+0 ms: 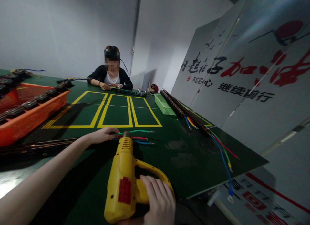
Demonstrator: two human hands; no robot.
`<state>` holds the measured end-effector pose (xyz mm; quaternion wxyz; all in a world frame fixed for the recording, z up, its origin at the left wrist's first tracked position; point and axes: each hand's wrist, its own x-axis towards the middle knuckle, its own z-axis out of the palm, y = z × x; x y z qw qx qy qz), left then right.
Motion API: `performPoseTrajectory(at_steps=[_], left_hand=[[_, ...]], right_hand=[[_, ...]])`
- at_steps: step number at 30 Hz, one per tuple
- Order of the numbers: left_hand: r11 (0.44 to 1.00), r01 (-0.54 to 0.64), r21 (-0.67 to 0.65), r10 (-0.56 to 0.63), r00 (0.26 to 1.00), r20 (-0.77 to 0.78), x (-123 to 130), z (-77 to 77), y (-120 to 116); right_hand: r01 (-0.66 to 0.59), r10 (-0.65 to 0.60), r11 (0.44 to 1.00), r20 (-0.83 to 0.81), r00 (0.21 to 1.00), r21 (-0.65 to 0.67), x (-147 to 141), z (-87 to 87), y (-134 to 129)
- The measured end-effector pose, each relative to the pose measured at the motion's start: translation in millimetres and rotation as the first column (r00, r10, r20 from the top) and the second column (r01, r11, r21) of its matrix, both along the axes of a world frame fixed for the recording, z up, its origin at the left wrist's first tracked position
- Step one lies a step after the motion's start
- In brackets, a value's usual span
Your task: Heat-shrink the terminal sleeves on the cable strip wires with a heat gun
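My right hand (160, 199) is wrapped round the handle of a yellow heat gun (121, 179). Its metal nozzle points away from me, over a bundle of wires near my left hand. My left hand (106, 135) is closed on these wires, the fingertips partly hidden. Beyond the nozzle the wire ends stick out to the right: a green wire (141, 131), a red wire (139, 138) and a blue wire (145, 142), each with a metal tip. Left of my hand, a long dark assembly with copper strips (55, 142) runs under my forearm.
An orange basket (46, 110) with dark assemblies stands at left. A green basket (163, 105) sits at right beside long bars (173, 104) with coloured leads overhanging the table edge. Across the green table (203, 154), a person (111, 73) handles another assembly (132, 93).
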<state>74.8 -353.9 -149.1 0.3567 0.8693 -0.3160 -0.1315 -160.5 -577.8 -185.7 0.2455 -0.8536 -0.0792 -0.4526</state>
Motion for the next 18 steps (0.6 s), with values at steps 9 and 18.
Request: performPoseTrajectory(at_steps=[9, 18], left_hand=[[0.998, -0.029, 0.058, 0.031, 0.999, -0.035, -5.4, 8.8, -2.6], [0.996, -0.055, 0.063, 0.06, 0.995, -0.076, -4.6, 10.4, -2.3]], right_hand=[[0.121, -0.138, 0.948, -0.038, 0.99, -0.294, -0.4, 18.8, -44.9], [0.199, -0.255, 0.878, -0.072, 0.964, -0.436, -3.7, 13.9, -69.6]])
